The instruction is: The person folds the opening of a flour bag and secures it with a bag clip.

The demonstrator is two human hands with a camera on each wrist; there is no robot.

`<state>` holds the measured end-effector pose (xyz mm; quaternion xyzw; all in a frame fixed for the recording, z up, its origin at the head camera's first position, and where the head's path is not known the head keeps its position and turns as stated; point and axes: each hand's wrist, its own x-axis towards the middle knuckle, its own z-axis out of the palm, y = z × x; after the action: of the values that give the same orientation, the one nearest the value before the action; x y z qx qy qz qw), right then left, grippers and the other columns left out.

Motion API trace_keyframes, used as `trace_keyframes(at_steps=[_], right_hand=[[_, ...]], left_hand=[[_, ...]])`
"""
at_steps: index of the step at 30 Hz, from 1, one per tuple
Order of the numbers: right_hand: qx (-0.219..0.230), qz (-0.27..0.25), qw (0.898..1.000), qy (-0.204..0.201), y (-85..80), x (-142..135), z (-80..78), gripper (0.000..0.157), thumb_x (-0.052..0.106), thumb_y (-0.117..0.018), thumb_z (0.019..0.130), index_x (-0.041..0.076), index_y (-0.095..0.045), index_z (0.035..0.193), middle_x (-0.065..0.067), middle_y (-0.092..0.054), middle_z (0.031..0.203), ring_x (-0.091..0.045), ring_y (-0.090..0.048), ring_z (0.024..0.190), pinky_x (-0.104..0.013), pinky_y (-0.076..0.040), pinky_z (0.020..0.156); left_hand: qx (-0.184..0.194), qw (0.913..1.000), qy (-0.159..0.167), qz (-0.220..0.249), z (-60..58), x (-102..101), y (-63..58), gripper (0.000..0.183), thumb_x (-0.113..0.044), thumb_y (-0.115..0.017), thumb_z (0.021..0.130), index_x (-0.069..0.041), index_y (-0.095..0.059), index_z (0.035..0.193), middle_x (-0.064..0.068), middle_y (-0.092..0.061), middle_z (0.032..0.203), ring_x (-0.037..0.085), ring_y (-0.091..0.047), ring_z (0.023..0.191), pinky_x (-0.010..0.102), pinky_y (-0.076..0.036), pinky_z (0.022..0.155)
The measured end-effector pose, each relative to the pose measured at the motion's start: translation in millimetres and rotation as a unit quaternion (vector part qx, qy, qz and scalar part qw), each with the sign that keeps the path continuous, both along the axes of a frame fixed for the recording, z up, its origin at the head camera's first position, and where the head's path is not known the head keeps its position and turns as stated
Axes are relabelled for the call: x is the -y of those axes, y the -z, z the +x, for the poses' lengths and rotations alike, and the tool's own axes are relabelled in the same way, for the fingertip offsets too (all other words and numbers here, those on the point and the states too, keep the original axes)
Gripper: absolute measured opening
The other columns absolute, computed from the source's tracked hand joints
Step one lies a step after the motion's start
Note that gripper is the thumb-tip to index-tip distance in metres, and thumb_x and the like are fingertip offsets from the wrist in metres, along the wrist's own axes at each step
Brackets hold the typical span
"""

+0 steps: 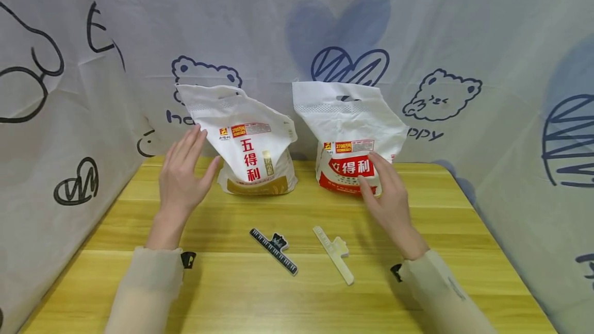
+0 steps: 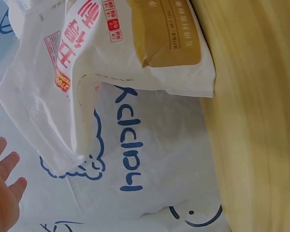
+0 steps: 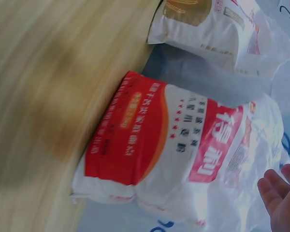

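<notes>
Two white flour bags stand side by side at the back of the table. The left flour bag (image 1: 260,143) has a gold band along its bottom, and its top sags to the side. A red label marks the right flour bag (image 1: 350,133), whose top has a cut-out handle. My left hand (image 1: 185,164) is raised with fingers straight beside the left bag, holding nothing. In the left wrist view its fingertips (image 2: 7,164) are apart from the plastic. My right hand (image 1: 387,192), fingers extended, overlaps the right bag's front in the head view and holds nothing.
On the wooden table (image 1: 223,293), a black clip (image 1: 274,250) with a piano-key pattern lies left of a cream clip (image 1: 334,255), both between my forearms. A printed cloth (image 1: 269,40) hangs behind and at the sides of the table.
</notes>
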<state>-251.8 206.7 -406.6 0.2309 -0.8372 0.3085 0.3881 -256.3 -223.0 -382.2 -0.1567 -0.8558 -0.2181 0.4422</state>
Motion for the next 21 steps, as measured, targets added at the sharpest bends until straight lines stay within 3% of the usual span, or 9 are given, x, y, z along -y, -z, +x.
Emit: trace_keyframes(at_steps=[13,21], right_hand=[[0.007,0.025,0.999,-0.034,-21.2,28,-21.0,0.054,0.016,-0.069,0.098,-0.001,-0.052,0.146,-0.016,-0.055,0.152,-0.034,-0.052,0.14,-0.053,-0.045,0.114],[0.021,0.044,0.998,-0.045,-30.2,42,-34.9,0.057,0.017,-0.07,0.098,0.002,-0.05,0.149,-0.016,-0.054,0.153,-0.033,-0.051,0.14,-0.052,-0.044,0.116]], left_hand=[[-0.001,0.9995,0.016,-0.027,-21.1,-9,-19.0,0.061,-0.031,-0.068,0.097,-0.005,-0.053,0.15,0.01,-0.045,0.161,0.035,-0.044,0.147,0.049,-0.027,0.126],[0.006,0.9987,0.021,-0.045,-32.2,-17,-32.7,0.064,-0.028,-0.073,0.096,-0.007,-0.051,0.152,0.013,-0.047,0.16,0.036,-0.044,0.147,0.049,-0.024,0.127]])
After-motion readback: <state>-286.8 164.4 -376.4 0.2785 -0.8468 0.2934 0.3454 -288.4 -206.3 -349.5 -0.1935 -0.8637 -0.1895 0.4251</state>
